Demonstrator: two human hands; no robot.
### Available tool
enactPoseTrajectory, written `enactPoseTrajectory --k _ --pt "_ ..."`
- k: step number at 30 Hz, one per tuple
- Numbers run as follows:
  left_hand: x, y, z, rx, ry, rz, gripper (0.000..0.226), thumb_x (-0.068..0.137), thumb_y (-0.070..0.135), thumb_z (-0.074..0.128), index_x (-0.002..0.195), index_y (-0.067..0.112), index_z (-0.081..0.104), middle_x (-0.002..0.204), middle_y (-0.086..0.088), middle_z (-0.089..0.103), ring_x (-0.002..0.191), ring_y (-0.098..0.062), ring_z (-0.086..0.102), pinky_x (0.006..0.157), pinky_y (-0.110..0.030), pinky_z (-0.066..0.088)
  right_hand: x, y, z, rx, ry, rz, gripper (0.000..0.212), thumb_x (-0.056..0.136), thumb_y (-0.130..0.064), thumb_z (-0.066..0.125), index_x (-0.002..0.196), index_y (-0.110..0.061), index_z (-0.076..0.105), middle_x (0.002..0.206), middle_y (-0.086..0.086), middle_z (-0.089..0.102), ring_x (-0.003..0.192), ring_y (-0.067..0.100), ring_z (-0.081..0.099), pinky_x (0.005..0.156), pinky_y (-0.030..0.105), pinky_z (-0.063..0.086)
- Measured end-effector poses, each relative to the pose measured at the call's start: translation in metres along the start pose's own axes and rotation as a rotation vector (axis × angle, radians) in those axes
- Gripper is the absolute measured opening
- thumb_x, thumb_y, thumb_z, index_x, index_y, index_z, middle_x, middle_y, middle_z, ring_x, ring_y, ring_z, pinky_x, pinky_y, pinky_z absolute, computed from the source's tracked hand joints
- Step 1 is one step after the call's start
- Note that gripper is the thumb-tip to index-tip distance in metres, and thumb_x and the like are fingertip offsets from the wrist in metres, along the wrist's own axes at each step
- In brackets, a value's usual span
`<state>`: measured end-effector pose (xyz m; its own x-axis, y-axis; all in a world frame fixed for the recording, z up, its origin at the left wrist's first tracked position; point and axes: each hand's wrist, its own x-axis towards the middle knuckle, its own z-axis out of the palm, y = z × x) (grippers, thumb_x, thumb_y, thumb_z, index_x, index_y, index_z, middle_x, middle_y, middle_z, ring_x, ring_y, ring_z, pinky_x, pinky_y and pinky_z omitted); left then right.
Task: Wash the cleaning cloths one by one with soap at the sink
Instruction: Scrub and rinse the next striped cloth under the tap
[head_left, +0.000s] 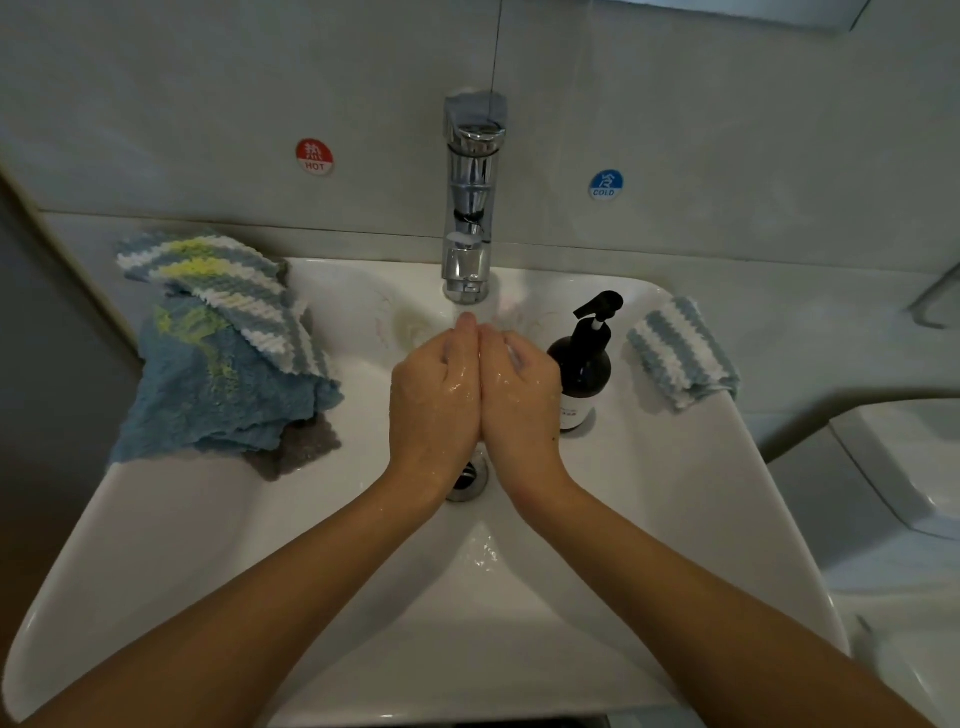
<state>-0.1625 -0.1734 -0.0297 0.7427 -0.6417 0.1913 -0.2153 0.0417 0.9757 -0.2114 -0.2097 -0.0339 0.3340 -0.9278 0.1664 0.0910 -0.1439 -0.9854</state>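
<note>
Rinsing left hand (434, 387) and right hand (522, 392) under faucet (467, 208), fingers straight, together, holding nothing. Cloth pile (218, 353) at nine o'clock, washed cloth (680, 353) at three. We judge: rinse hands fully, then take one cloth.

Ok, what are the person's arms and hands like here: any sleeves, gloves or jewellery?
Both forearms are bare, with no sleeves in view. The left hand and right hand wear no gloves, and no rings or watch show. Both hands glisten wet.

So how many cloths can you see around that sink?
4: a striped cloth, blue cloth and grey cloth piled on the left rim, plus a folded striped cloth right; the pile may hide more.
</note>
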Motion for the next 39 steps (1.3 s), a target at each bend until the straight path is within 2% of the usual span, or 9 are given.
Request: enactPoseTrajectory --k 5,8,11,15,17,21,26,31,39 --pt "0.000 -0.001 0.000 0.031 0.033 0.085 0.046 0.103 0.020 0.042 0.059 0.022 0.052 0.052 0.006 0.054 0.049 -0.005 0.054 0.048 -0.019 0.041 -0.001 0.001 -0.001 -0.055 -0.006 -0.068 0.043 0.101 -0.007 0.046 0.060 -0.018 0.050 0.051 -0.012 0.050 0.052 0.004 0.048 0.052 0.022 0.040" --pt "-0.004 -0.002 -0.002 0.025 0.023 0.082 0.046 0.104 0.021 0.041 0.058 0.021 0.049 0.049 0.007 0.051 0.048 -0.004 0.049 0.047 -0.018 0.037 -0.005 0.001 0.000 -0.068 -0.008 -0.088 0.040 0.102 -0.012 0.045 0.063 -0.018 0.050 0.056 -0.005 0.051 0.056 0.013 0.050 0.054 0.033 0.042" --pt "-0.004 -0.005 -0.003 0.013 0.003 0.096 0.038 0.104 0.023 0.041 0.068 0.015 0.052 0.059 0.002 0.054 0.055 -0.009 0.052 0.053 -0.025 0.043 -0.011 0.000 0.001 -0.035 0.017 -0.055 0.036 0.104 -0.019 0.046 0.069 -0.017 0.053 0.062 -0.002 0.054 0.061 0.013 0.052 0.058 0.031 0.045" --pt "0.004 -0.005 -0.004 0.020 0.077 0.151 0.028 0.105 0.018 0.037 0.080 0.023 0.047 0.067 0.011 0.053 0.061 -0.001 0.054 0.056 -0.014 0.042 -0.016 0.004 0.006 -0.009 -0.039 -0.035 0.023 0.099 -0.043 0.044 0.092 -0.027 0.058 0.089 -0.003 0.065 0.087 0.013 0.064 0.079 0.037 0.054" --pt "0.007 -0.004 -0.006 0.011 0.109 0.179 0.026 0.105 0.016 0.038 0.083 0.026 0.046 0.068 0.017 0.055 0.063 0.001 0.055 0.057 -0.013 0.043 -0.017 0.005 0.009 -0.027 -0.084 -0.034 0.033 0.092 -0.056 0.041 0.105 -0.031 0.059 0.105 -0.002 0.065 0.102 0.016 0.063 0.090 0.041 0.053" --pt "0.005 -0.003 -0.007 -0.044 0.055 0.165 0.023 0.104 0.015 0.040 0.090 0.032 0.047 0.079 0.016 0.058 0.073 0.000 0.060 0.064 -0.017 0.049 -0.015 -0.001 0.005 -0.005 -0.133 -0.010 0.028 0.100 -0.037 0.049 0.121 -0.021 0.057 0.097 -0.014 0.066 0.091 -0.004 0.064 0.075 0.013 0.051" --pt "0.007 -0.006 -0.004 0.088 0.007 0.181 0.017 0.098 0.041 0.032 0.096 0.033 0.046 0.091 0.011 0.058 0.081 -0.001 0.059 0.070 -0.022 0.048 -0.008 -0.006 0.001 -0.030 -0.015 -0.071 0.014 0.100 -0.030 0.051 0.091 -0.023 0.060 0.076 -0.011 0.065 0.072 0.003 0.065 0.065 0.018 0.053" --pt "0.007 -0.008 -0.006 0.247 -0.062 0.239 0.051 0.095 0.056 0.027 0.068 0.023 0.056 0.056 0.008 0.056 0.053 -0.006 0.055 0.050 -0.020 0.039 -0.004 -0.008 -0.001 0.029 0.013 0.001 0.044 0.103 -0.032 0.044 0.073 -0.006 0.062 0.062 0.002 0.060 0.062 0.013 0.058 0.061 0.029 0.048" --pt "-0.002 -0.007 -0.002 0.037 -0.022 0.156 0.053 0.096 0.038 0.041 0.051 0.012 0.054 0.045 -0.005 0.053 0.041 -0.015 0.049 0.041 -0.026 0.036 -0.001 -0.003 -0.003 -0.016 0.011 0.011 0.045 0.101 -0.013 0.050 0.055 -0.012 0.051 0.047 -0.005 0.048 0.047 0.005 0.046 0.048 0.023 0.037"
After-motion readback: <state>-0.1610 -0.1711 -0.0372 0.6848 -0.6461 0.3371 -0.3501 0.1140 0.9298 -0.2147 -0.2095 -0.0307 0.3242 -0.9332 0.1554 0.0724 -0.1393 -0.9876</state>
